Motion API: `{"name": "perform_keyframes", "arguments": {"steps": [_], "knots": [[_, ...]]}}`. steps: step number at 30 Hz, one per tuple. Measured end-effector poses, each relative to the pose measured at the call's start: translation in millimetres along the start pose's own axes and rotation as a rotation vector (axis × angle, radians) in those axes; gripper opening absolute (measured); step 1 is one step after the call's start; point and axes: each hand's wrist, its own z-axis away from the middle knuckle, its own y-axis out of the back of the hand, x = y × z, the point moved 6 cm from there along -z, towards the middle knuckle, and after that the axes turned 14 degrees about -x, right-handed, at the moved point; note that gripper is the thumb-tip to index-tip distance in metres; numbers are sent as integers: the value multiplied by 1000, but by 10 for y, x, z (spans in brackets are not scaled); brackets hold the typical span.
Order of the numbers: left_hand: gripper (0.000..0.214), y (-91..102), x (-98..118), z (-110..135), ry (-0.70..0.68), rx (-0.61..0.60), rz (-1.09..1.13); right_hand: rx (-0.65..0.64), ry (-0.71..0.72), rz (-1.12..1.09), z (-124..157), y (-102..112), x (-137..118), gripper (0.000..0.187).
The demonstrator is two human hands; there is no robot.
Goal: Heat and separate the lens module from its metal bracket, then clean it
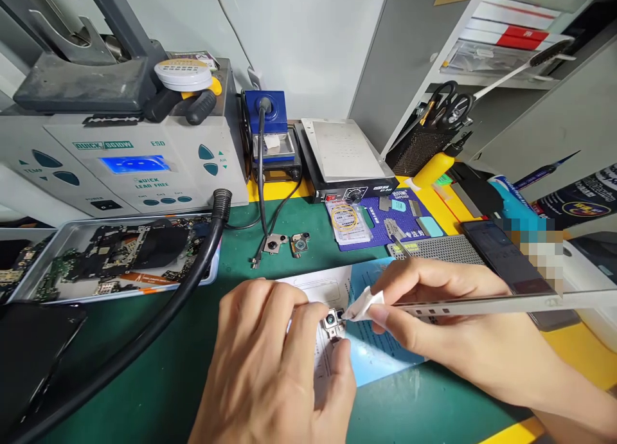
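My left hand (279,360) bends over a small phone camera module (332,322), with its index finger and thumb closed at the module's edges. Under the module lies a white and blue printed sheet (380,360) on the green mat. Thumb and fingers of my right hand (424,309) pinch a folded white wipe (365,304). The tip of the wipe reaches the module's right side, beside its lens. Behind my right knuckles a thin metal tool (401,246) sticks out; its other end is hidden. Two more camera modules (276,243) (299,245) lie beyond the sheet.
A hot air station (144,187) stands back left, its thick black hose (168,315) crossing the mat. A tray of circuit boards (139,293) sits below it. Behind are a soldering station (270,151) and a heating plate (354,190). A pale bar (506,301) crosses at right.
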Motion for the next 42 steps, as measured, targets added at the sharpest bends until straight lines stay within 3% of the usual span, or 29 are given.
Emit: {"name": "perform_keyframes", "arguments": {"steps": [11, 17, 20, 27, 35, 42], "knots": [[4, -13, -6, 13, 5, -13, 26, -45, 26, 7, -8, -51, -17, 13], [6, 23, 6, 1, -41, 4, 52, 125, 34, -220, 20, 247, 128, 15], [7, 11, 17, 20, -80, 1, 53, 134, 66, -372, -23, 315, 200, 15], [11, 3, 55, 10, -111, -8, 28, 79, 105, -497, -124, 238, 187, 16], [9, 0, 27, 29, -110, 3, 4, 102, 113, -523, -135, 242, 185, 16], [10, 9, 31, 35, -110, -2, -18, 110, 119, -542, -176, 221, 153, 27]]}}
